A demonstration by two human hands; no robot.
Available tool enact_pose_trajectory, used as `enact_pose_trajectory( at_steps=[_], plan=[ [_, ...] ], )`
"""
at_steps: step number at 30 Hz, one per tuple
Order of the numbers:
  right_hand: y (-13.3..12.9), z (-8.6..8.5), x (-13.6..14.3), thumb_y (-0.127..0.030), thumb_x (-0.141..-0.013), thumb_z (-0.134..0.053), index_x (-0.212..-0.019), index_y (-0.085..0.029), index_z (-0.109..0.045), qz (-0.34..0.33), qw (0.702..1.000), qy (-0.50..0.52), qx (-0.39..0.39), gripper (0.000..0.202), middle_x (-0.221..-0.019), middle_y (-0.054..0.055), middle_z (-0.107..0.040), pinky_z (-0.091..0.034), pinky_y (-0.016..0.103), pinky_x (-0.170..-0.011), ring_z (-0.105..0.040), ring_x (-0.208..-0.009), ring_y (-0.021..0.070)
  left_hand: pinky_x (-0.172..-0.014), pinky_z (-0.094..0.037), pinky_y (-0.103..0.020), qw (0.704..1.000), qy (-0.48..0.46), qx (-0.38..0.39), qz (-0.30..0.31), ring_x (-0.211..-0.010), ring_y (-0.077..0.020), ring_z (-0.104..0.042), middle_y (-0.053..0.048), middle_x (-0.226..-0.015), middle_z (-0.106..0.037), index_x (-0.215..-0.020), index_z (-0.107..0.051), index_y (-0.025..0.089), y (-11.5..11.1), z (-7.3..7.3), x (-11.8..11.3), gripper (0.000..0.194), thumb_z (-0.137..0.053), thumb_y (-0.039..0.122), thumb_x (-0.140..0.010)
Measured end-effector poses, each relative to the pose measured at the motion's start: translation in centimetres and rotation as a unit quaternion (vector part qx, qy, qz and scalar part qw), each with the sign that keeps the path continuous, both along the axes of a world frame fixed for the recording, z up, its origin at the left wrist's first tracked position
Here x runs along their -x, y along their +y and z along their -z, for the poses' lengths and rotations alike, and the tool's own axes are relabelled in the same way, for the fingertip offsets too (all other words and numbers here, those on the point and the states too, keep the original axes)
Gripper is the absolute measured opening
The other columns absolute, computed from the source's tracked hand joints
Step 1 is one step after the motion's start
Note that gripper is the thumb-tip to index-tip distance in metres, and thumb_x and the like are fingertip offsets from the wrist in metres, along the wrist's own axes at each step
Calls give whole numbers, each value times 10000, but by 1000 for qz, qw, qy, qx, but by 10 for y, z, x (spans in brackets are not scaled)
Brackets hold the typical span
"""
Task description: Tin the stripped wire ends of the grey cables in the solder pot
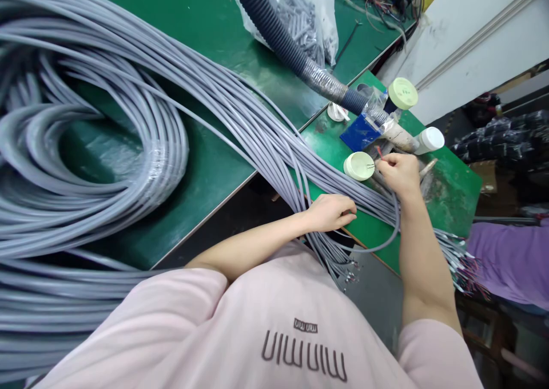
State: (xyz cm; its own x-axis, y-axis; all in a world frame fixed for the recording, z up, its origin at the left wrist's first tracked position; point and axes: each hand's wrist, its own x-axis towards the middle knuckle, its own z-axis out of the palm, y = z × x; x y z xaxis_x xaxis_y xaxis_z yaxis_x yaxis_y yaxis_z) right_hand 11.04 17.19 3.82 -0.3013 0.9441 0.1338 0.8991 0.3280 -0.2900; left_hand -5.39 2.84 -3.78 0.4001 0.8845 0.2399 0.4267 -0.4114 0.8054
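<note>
My right hand (400,175) is closed in a pinch on the end of a grey cable (395,229). Red and dark thin wires stick out past its fingers, the dark ones reaching over a small round tub (359,166) with a pale rim. From this hand the cable loops down and back toward my body. My left hand (331,212) lies over a bundle of grey cables (274,131), its fingers curled inward; whatever they may hold is hidden. Below it hang several stripped cable ends (349,269).
Coiled grey cables (165,160) fill the left. A ribbed hose (278,28) runs down to a blue box (361,131). Around it stand a yellow-lidded jar (403,93) and a white-lidded jar (431,139). A plastic bag (300,17) lies behind. At right is a person's purple sleeve (510,257).
</note>
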Motion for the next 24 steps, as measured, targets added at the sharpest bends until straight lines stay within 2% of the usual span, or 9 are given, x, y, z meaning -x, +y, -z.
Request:
enact_pose_trajectory(
  at_steps=[3, 5, 10, 16, 24],
  plan=[
    [7, -9, -33, -344, -696, -570, -670, -138, -731, 40, 998, 1, -41, 262, -508, 5, -540, -293, 267, -522, -474, -522, 132, -669, -397, -222, 1000, 7, 19, -1, -808, -135, -612, -8, -865, -683, -928, -650, 203, 1, -3, 1, 172, -537, 328, -892],
    [14, -9, -57, -347, -685, -580, -696, -134, -744, 84, 995, -17, -57, 270, -507, 11, -549, -309, 272, -529, -488, -531, 143, -661, -393, -223, 1000, 9, 26, -1, -784, -132, -610, -4, -855, -685, -925, -652, 205, 2, -4, 1, 171, -540, 329, -888],
    [29, 9, -98, -329, -670, -573, -766, -139, -774, 169, 982, -76, -44, 293, -630, 68, -676, -389, 294, -595, -588, -645, 204, -652, -388, -223, 1000, 3, 26, -9, -769, -129, -612, 4, -826, -685, -912, -656, 207, 1, -5, 0, 163, -541, 319, -884],
    [38, 28, -109, -336, -673, -560, -812, -165, -787, 185, 975, -116, -30, 316, -735, 99, -726, -448, 319, -675, -645, -740, 251, -656, -390, -222, 999, 2, 32, -14, -766, -128, -617, 4, -830, -689, -918, -664, 212, 0, -6, -1, 171, -532, 317, -889],
    [42, 34, -109, -346, -675, -560, -877, -166, -794, 190, 973, -128, -11, 358, -779, 114, -737, -465, 351, -728, -664, -787, 281, -651, -383, -222, 999, 6, 35, -14, -774, -127, -619, 6, -832, -690, -914, -663, 214, 0, -6, 0, 169, -533, 319, -889]
  ],
)
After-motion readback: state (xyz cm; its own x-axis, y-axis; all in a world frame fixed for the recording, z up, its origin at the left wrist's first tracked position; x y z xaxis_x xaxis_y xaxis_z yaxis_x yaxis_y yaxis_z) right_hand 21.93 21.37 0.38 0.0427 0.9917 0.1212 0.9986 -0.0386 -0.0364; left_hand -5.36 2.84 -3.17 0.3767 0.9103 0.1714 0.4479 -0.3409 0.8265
